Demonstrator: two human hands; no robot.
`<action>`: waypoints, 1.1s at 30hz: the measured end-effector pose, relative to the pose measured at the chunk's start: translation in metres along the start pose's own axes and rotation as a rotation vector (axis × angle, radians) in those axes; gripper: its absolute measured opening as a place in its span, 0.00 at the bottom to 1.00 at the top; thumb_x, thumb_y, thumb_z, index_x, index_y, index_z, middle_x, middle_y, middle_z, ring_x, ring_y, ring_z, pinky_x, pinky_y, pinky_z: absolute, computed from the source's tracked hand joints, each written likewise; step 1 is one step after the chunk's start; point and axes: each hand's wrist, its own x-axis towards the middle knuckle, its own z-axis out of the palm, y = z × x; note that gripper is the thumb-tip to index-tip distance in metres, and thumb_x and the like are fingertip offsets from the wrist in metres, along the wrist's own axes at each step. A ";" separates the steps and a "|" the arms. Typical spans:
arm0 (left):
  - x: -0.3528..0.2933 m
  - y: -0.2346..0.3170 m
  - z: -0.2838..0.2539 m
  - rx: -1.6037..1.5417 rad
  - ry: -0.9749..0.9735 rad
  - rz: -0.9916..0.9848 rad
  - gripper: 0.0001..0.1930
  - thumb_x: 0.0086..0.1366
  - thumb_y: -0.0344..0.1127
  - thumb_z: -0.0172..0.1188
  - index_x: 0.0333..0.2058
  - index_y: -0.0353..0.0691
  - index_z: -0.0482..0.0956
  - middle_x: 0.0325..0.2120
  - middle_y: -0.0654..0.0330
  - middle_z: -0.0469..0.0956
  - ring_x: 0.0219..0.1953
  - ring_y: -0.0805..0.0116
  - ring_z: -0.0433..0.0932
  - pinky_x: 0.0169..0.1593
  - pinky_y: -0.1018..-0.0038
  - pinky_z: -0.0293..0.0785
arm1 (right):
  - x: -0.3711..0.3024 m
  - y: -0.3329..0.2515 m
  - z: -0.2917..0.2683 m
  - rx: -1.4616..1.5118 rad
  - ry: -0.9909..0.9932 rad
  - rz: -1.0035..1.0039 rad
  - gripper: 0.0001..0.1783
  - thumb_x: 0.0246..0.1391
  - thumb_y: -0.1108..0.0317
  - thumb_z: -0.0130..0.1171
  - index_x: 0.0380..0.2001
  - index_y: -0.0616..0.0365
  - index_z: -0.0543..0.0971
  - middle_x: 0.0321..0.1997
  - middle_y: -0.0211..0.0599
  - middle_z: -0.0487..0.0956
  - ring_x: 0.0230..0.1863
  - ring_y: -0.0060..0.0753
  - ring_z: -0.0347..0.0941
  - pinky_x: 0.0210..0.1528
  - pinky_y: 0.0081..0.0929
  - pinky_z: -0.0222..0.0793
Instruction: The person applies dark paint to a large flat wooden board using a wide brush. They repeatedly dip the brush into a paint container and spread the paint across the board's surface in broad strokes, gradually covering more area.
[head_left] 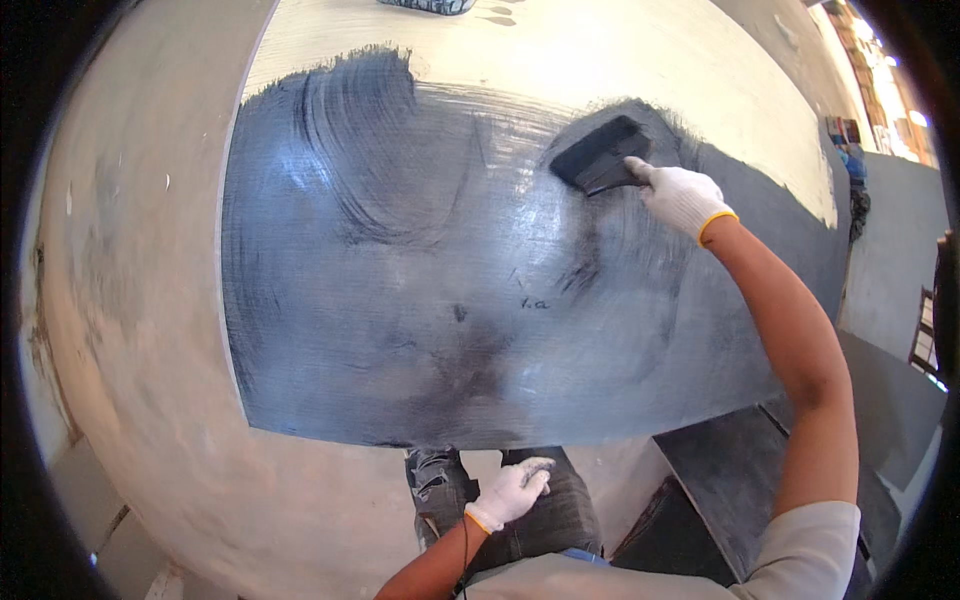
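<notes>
Applicator gripped flat at the border of dark coating and pale board

The right hand (683,197), in a white knitted glove with a yellow cuff, grasped a broad black applicator (600,155) at its near right corner, the fingers closed on its narrower side. The arm reached far forward, probably because the tool's place lay well beyond the near edge. The tool appeared to lie against the upper right of the large board (420,330), inside a rounded dark patch that rose into the pale surface (570,55); its slanted hold probably let the wide face meet the board.

The left hand (512,495), gloved alike, was well apart from the tool, above the dark trousers (555,510) and just beyond the board's near edge, perhaps to keep clear of the coating. Its fingers were curled; whether they held anything, I cannot tell.

The dark coating (330,280) looked thin and wet, blue-grey where light struck it, with arcs of fine streaks at upper left and a ragged, bristly border. The pale area was smooth and cream-coloured. A patterned object (428,5) was cut off at the top, and flat dark panels (730,470) lay at lower right, over a mottled beige floor (130,290).
</notes>
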 end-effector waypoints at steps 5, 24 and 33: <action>-0.001 -0.018 -0.012 -0.091 0.003 0.013 0.19 0.75 0.37 0.51 0.59 0.34 0.75 0.34 0.62 0.83 0.36 0.76 0.77 0.43 0.77 0.74 | -0.041 -0.047 0.014 -0.143 -0.130 -0.075 0.30 0.70 0.57 0.46 0.74 0.30 0.61 0.44 0.39 0.85 0.38 0.38 0.85 0.42 0.37 0.82; -0.030 -0.002 -0.044 -0.059 0.079 0.041 0.18 0.74 0.37 0.51 0.57 0.36 0.78 0.30 0.63 0.84 0.30 0.78 0.76 0.36 0.77 0.74 | 0.014 -0.061 -0.059 -0.076 0.011 -0.106 0.35 0.61 0.69 0.43 0.72 0.34 0.66 0.58 0.42 0.82 0.54 0.40 0.82 0.54 0.39 0.78; -0.027 0.008 -0.036 -0.140 0.003 0.024 0.18 0.75 0.36 0.51 0.59 0.35 0.75 0.32 0.65 0.82 0.30 0.79 0.73 0.36 0.79 0.71 | 0.021 -0.039 -0.057 -0.066 0.057 -0.076 0.31 0.66 0.64 0.46 0.72 0.33 0.65 0.55 0.42 0.83 0.53 0.41 0.82 0.55 0.39 0.78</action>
